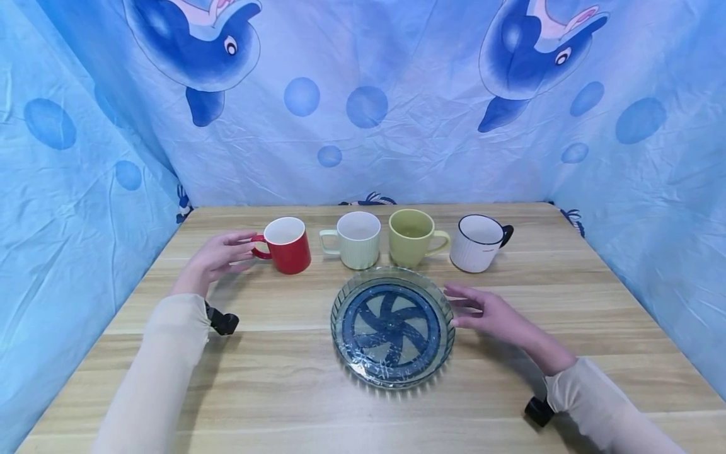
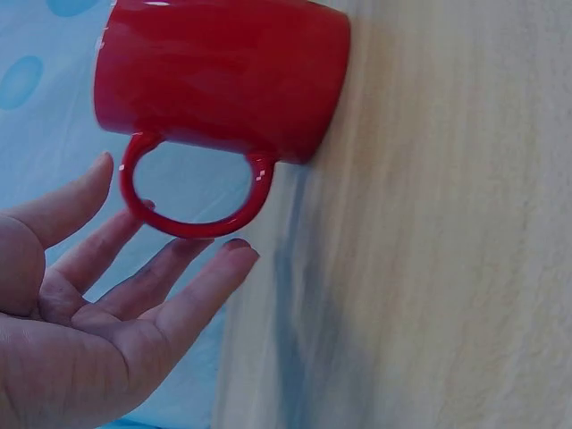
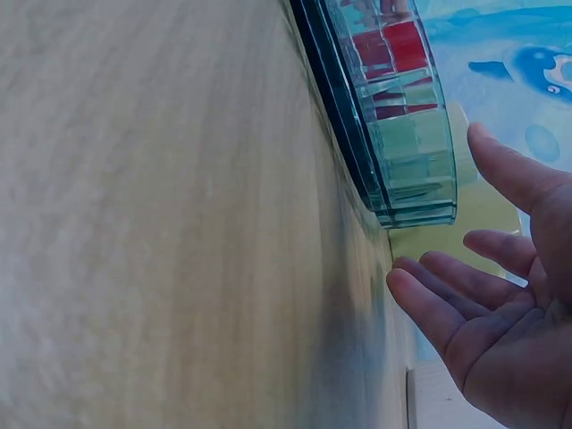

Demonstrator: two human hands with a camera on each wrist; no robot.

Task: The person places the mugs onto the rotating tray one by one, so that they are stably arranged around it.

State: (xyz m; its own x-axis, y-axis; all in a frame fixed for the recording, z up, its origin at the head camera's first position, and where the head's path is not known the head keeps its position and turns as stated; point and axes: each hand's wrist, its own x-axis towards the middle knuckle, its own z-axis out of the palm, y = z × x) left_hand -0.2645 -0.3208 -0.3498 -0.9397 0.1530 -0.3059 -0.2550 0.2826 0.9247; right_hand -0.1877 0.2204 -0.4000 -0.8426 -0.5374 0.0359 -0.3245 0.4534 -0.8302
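A red mug (image 1: 289, 255) with a white inside stands upright at the left end of a row of mugs. My left hand (image 1: 224, 255) is at its handle, the fingers spread and loosely bent around the outside of the loop. In the left wrist view the thumb and fingertips lie close to the handle (image 2: 192, 228) without gripping it. A round glass dish (image 1: 391, 378) with a fluted wall and a blue swirl pattern sits mid-table. At its right rim is my right hand (image 1: 490, 315), fingers extended and apart, holding nothing.
Behind the dish stand a pale green ribbed mug (image 1: 359, 246), a yellow-green mug (image 1: 409, 243) and a white mug (image 1: 473, 249) with a black handle. The wooden table (image 1: 272, 391) ends at a blue dolphin-print curtain (image 1: 363, 164) on the back and sides.
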